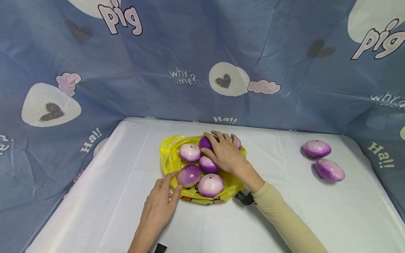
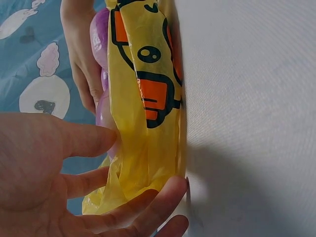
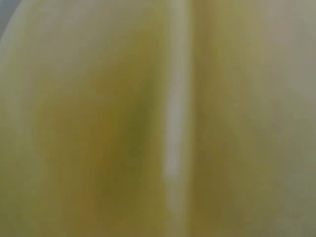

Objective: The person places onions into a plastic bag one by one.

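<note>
Purple-and-white onions fill an open yellow plastic bag (image 1: 166,154) on the table, several of them showing at its mouth. At the bag's near left side is my left hand (image 1: 159,202). Its fingers are spread along the bag, and the fingertips reach a purple onion (image 1: 189,176). My right hand (image 1: 226,154) lies over the onions at the back, thumb and fingers spread across a dark purple onion (image 1: 205,143). It partly covers that onion and a paler one (image 1: 238,143). In the left wrist view, the bag's printed side (image 2: 143,98) faces me. Blurred yellow plastic (image 3: 123,123) fills the right wrist view.
Two more onions, an upper one (image 1: 317,149) and a lower one (image 1: 330,170), lie on the right of the white-covered table (image 1: 126,168). A blue printed cloth (image 1: 190,102) hangs behind and at the sides.
</note>
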Demonstrator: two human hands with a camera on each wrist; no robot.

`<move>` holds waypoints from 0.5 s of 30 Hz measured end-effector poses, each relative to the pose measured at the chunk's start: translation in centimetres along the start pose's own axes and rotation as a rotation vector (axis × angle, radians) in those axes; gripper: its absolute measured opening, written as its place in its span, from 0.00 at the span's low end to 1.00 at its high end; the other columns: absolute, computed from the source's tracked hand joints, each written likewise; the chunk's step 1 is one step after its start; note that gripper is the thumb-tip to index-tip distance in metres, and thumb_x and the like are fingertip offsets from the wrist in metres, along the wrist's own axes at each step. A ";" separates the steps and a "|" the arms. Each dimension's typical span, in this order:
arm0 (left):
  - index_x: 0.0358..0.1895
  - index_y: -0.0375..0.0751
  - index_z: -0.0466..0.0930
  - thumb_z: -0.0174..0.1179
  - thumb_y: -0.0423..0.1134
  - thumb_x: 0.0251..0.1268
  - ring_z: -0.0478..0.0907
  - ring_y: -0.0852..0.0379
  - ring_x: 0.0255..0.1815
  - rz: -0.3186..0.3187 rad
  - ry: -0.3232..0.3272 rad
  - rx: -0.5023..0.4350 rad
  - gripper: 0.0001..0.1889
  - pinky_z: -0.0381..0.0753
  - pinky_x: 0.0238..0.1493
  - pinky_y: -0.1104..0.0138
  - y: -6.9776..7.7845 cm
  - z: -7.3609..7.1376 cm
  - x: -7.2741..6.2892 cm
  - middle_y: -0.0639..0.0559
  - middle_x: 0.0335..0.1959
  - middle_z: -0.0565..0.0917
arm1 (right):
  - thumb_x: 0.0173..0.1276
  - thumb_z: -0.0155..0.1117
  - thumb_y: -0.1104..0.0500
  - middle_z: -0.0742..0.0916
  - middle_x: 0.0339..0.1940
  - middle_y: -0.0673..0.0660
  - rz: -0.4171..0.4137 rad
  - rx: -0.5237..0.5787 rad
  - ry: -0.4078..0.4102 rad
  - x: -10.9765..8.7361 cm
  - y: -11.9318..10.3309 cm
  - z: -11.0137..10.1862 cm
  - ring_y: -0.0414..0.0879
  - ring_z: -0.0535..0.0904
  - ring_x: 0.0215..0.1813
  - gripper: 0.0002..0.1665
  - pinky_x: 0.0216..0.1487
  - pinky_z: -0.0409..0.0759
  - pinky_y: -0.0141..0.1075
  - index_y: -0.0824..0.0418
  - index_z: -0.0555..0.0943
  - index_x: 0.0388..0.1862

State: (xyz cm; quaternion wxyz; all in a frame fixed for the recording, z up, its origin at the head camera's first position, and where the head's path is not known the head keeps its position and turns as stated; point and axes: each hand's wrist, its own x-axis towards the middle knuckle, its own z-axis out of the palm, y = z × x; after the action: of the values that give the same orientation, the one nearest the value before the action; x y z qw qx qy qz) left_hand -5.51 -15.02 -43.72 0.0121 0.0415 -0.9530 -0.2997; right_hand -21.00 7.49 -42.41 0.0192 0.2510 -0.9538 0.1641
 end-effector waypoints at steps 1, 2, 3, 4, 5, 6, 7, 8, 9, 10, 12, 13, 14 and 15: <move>0.75 0.51 0.75 0.62 0.49 0.81 0.86 0.54 0.40 0.003 0.001 -0.001 0.25 0.80 0.33 0.62 0.0 0.0 0.0 0.35 0.63 0.84 | 0.85 0.50 0.33 0.73 0.83 0.63 0.001 0.004 0.000 0.0 0.0 -0.1 0.70 0.73 0.79 0.37 0.78 0.63 0.72 0.48 0.66 0.84; 0.75 0.51 0.75 0.62 0.49 0.81 0.85 0.54 0.40 0.005 0.002 -0.001 0.25 0.79 0.33 0.62 0.0 0.0 0.0 0.35 0.62 0.84 | 0.85 0.49 0.33 0.73 0.83 0.63 0.004 0.008 -0.001 -0.1 0.1 -0.1 0.69 0.72 0.79 0.37 0.78 0.62 0.72 0.48 0.66 0.85; 0.75 0.51 0.75 0.62 0.49 0.81 0.85 0.54 0.39 0.005 0.002 -0.001 0.25 0.79 0.33 0.62 0.0 0.0 0.0 0.35 0.62 0.84 | 0.86 0.49 0.33 0.73 0.83 0.63 0.006 0.010 -0.001 -0.2 0.1 -0.2 0.69 0.72 0.79 0.37 0.78 0.62 0.72 0.48 0.66 0.85; 0.75 0.52 0.75 0.62 0.49 0.81 0.85 0.54 0.39 0.006 0.002 -0.001 0.25 0.79 0.32 0.62 0.0 0.0 0.0 0.35 0.63 0.84 | 0.86 0.48 0.33 0.73 0.83 0.63 0.009 0.014 -0.001 -0.2 0.1 -0.3 0.69 0.72 0.80 0.37 0.78 0.61 0.72 0.48 0.66 0.85; 0.76 0.52 0.75 0.62 0.49 0.81 0.85 0.55 0.39 0.004 0.002 0.000 0.25 0.79 0.33 0.62 0.0 0.0 0.0 0.35 0.63 0.84 | 0.86 0.48 0.33 0.73 0.83 0.63 0.012 0.017 -0.001 -0.3 0.2 -0.4 0.69 0.71 0.80 0.37 0.78 0.61 0.71 0.48 0.66 0.85; 0.76 0.52 0.75 0.62 0.49 0.81 0.85 0.55 0.39 0.004 0.001 0.001 0.25 0.79 0.33 0.62 0.0 0.0 0.0 0.35 0.63 0.84 | 0.86 0.48 0.33 0.73 0.83 0.63 0.013 0.021 0.000 -0.3 0.2 -0.4 0.68 0.71 0.80 0.37 0.78 0.61 0.71 0.47 0.66 0.85; 0.76 0.52 0.75 0.62 0.49 0.81 0.85 0.55 0.39 0.002 0.001 0.001 0.25 0.79 0.33 0.62 0.0 0.0 0.0 0.35 0.63 0.84 | 0.86 0.48 0.33 0.73 0.83 0.63 0.012 0.022 0.003 -0.4 0.2 -0.5 0.68 0.71 0.80 0.37 0.78 0.61 0.71 0.48 0.66 0.84; 0.76 0.52 0.75 0.62 0.49 0.81 0.85 0.55 0.39 0.001 0.000 0.002 0.25 0.79 0.33 0.62 0.0 0.0 0.0 0.35 0.63 0.84 | 0.86 0.48 0.33 0.73 0.83 0.63 0.011 0.021 0.006 -0.5 0.3 -0.6 0.68 0.72 0.80 0.37 0.77 0.61 0.70 0.47 0.66 0.84; 0.76 0.52 0.75 0.62 0.49 0.81 0.85 0.55 0.40 -0.001 0.000 0.001 0.25 0.79 0.33 0.61 0.0 0.0 0.0 0.35 0.63 0.84 | 0.86 0.48 0.33 0.73 0.83 0.63 0.010 0.020 0.009 -0.5 0.3 -0.6 0.69 0.72 0.79 0.37 0.77 0.61 0.70 0.47 0.67 0.84; 0.76 0.53 0.75 0.62 0.49 0.81 0.85 0.55 0.40 -0.002 0.000 0.001 0.25 0.80 0.33 0.61 0.0 0.0 0.0 0.35 0.63 0.84 | 0.86 0.49 0.33 0.73 0.83 0.63 0.009 0.020 0.013 -0.6 0.4 -0.6 0.69 0.72 0.79 0.36 0.77 0.61 0.70 0.47 0.67 0.84; 0.76 0.53 0.75 0.62 0.49 0.81 0.85 0.55 0.40 -0.002 0.001 0.000 0.25 0.80 0.33 0.61 0.0 0.0 0.0 0.35 0.63 0.84 | 0.86 0.49 0.34 0.73 0.83 0.64 0.011 0.019 0.017 -0.7 0.5 -0.8 0.69 0.72 0.79 0.36 0.76 0.61 0.70 0.47 0.67 0.84; 0.76 0.53 0.75 0.62 0.49 0.81 0.85 0.55 0.40 -0.002 0.001 0.000 0.25 0.80 0.33 0.61 0.0 0.0 0.0 0.35 0.63 0.84 | 0.86 0.49 0.34 0.73 0.83 0.64 0.014 0.017 0.019 -0.8 0.6 -0.8 0.69 0.72 0.79 0.36 0.76 0.61 0.70 0.46 0.67 0.84; 0.76 0.53 0.75 0.62 0.49 0.81 0.85 0.55 0.40 -0.001 0.002 0.000 0.25 0.79 0.33 0.61 0.0 0.0 0.0 0.35 0.63 0.84 | 0.86 0.49 0.34 0.73 0.83 0.64 0.018 0.018 0.018 -0.9 0.7 -0.9 0.69 0.72 0.79 0.36 0.77 0.61 0.70 0.46 0.67 0.84; 0.76 0.53 0.75 0.62 0.49 0.81 0.85 0.55 0.40 -0.001 0.003 0.000 0.25 0.80 0.33 0.61 0.0 0.0 -0.1 0.35 0.63 0.84 | 0.86 0.49 0.34 0.72 0.83 0.64 0.021 0.022 0.017 -1.0 0.7 -1.0 0.69 0.72 0.79 0.36 0.77 0.60 0.70 0.46 0.66 0.84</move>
State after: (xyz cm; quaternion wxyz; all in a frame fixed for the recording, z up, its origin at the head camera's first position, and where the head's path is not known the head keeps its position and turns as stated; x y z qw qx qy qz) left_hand -5.45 -15.02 -43.74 0.0133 0.0422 -0.9531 -0.2995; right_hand -20.52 8.88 -41.81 0.0228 0.2399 -0.9543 0.1769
